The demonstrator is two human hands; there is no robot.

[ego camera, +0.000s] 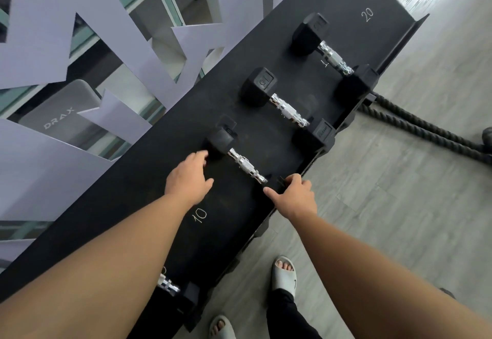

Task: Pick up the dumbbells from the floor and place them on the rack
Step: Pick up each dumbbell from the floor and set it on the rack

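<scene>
A black rack shelf (149, 205) runs diagonally across the view, marked "10" and "20" in chalk. A small black hex dumbbell with a chrome handle (246, 164) lies on it near the "10". My left hand (189, 176) curls against its far head (221, 139). My right hand (295, 197) covers its near head at the shelf's front lip, thumb pointing left. Two bigger dumbbells lie further along: one marked "15" (288, 111) and another (332, 56) beyond it. A fourth dumbbell (167, 285) peeks out under my left forearm.
A cut-out grey panel (80, 19) stands right behind the rack. A thick black rope (426, 128) trails over the grey wood floor to the right. My feet in pale sandals (285, 275) stand close to the rack's front edge.
</scene>
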